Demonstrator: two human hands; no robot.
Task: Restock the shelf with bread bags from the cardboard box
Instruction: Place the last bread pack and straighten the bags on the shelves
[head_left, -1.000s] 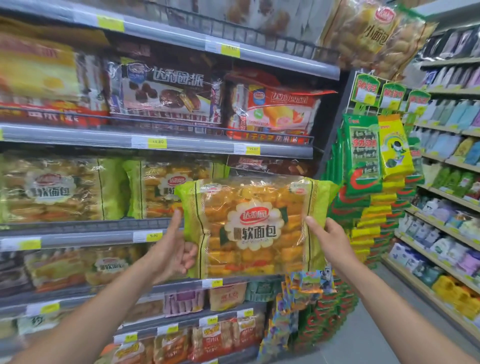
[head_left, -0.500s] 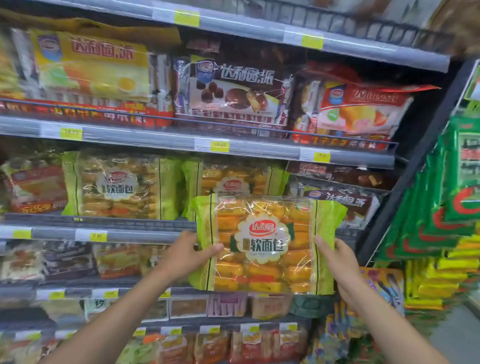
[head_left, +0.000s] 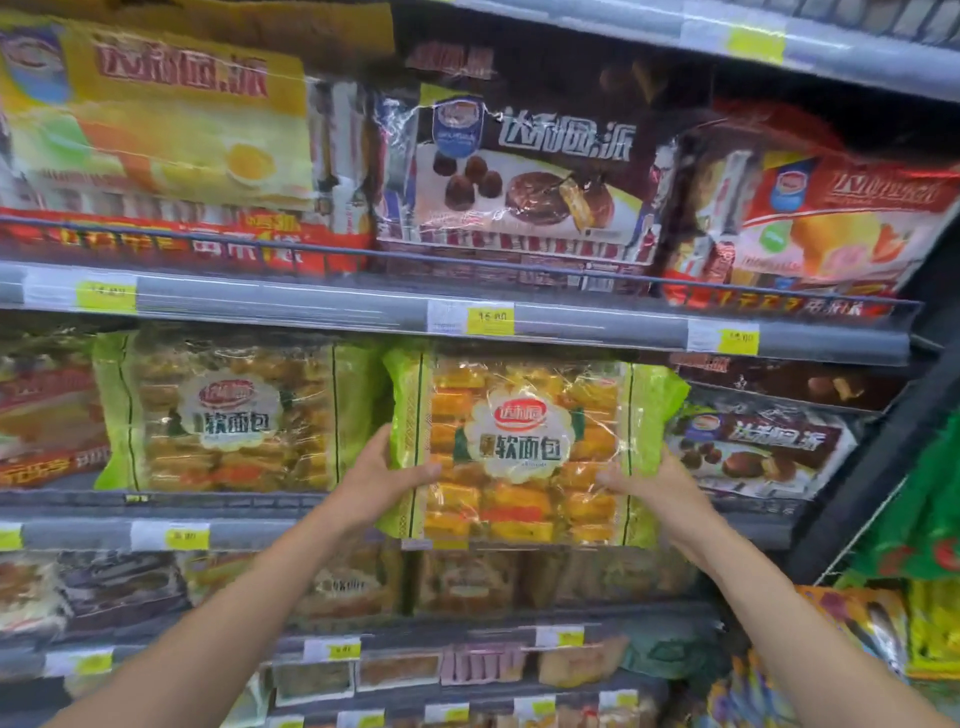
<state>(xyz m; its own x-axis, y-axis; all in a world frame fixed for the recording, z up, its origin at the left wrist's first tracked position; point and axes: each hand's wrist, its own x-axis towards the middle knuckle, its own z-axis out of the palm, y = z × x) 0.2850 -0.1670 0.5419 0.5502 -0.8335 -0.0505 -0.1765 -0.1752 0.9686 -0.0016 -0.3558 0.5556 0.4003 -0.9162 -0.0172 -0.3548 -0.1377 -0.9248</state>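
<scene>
The left hand (head_left: 376, 480) and the right hand (head_left: 660, 483) hold one bread bag (head_left: 530, 449) upright, fingers clamped on its green side edges. The bag stands at the front of the middle shelf (head_left: 249, 532); a same bag (head_left: 228, 415) sits at its 9 o'clock.

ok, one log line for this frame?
phase: placing | object: green-edged clear plastic bread bag | left hand: gripping left edge | right hand: gripping right edge | target: grey metal shelf, beside matching bag
</scene>
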